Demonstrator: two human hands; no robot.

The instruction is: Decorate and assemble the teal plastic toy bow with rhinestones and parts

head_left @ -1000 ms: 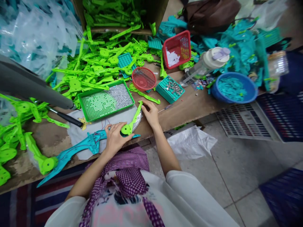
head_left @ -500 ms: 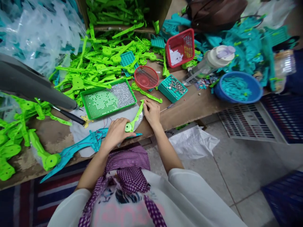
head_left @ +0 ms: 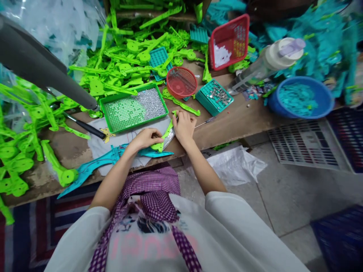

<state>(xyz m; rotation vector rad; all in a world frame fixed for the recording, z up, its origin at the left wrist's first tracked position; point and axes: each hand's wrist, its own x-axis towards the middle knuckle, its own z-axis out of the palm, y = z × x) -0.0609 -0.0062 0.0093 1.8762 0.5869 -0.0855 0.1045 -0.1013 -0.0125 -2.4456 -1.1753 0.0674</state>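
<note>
I can read nothing here. The pink lettering on the front of my white shirt (head_left: 147,243), below my grip, is too blurred and foreshortened to make out, and no label near my hands is legible.

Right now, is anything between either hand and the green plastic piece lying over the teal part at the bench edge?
Nothing visible. The left hand and the right hand both rest directly on the green plastic piece, which lies across the teal part. The green tray sits behind them, clear of both hands.
</note>
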